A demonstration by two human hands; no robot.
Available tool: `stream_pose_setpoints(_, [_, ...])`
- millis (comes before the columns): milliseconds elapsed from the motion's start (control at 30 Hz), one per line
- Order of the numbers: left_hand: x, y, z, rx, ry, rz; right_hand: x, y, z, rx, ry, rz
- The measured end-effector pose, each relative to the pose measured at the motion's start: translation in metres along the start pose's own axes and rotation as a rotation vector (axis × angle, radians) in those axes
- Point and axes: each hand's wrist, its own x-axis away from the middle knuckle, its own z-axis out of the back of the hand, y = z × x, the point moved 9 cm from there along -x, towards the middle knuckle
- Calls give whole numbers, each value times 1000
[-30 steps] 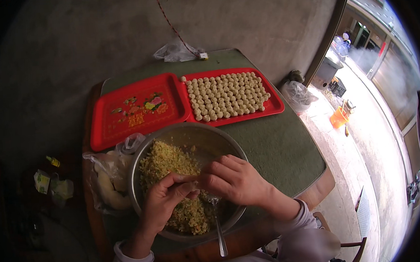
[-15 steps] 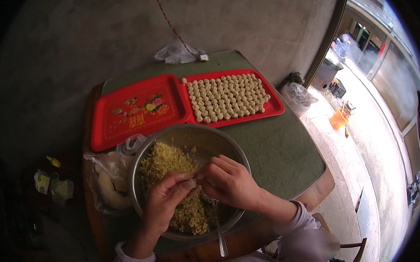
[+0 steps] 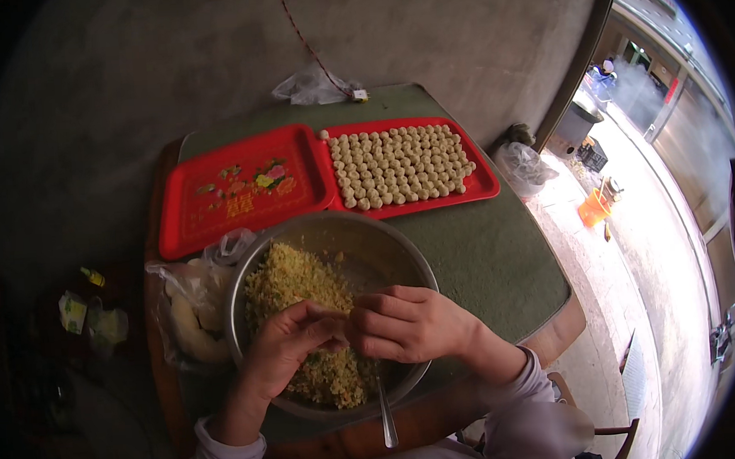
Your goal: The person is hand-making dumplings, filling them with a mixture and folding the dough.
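Observation:
Above a large steel bowl (image 3: 408,242), my two hands meet, fingers pinched together. My left hand (image 3: 289,343) and my right hand (image 3: 407,323) are both closed on a small pale piece of dough (image 3: 332,314), which the fingers largely cover. Below them lies a crumbly yellow-green chopped filling (image 3: 291,279), heaped toward the bowl's left side. A metal spoon (image 3: 386,415) leans in the bowl, its handle sticking out over the near rim. Left of the bowl, a clear plastic bag (image 3: 193,317) holds thick pale dough.
Behind the bowl, a red tray (image 3: 485,182) carries rows of small round dough balls. Another red tray (image 3: 207,184), printed with flowers, overlaps its left edge. A thin plastic bag (image 3: 306,87) lies at the green table's (image 3: 502,264) far edge. An orange bucket (image 3: 595,208) stands outside the doorway.
My right hand has turned, its fingers curling more tightly over the dough piece. The left hand stays close to where it was. The view has shifted slightly.

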Motion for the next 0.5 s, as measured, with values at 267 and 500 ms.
stream_pose_setpoints(267, [4, 2, -4, -66, -103, 85, -1, 8, 1, -137, -19, -93])
stream_pose_setpoints(500, [4, 0, -4, -119, -86, 102, -5, 10, -3, -213, 7, -188])
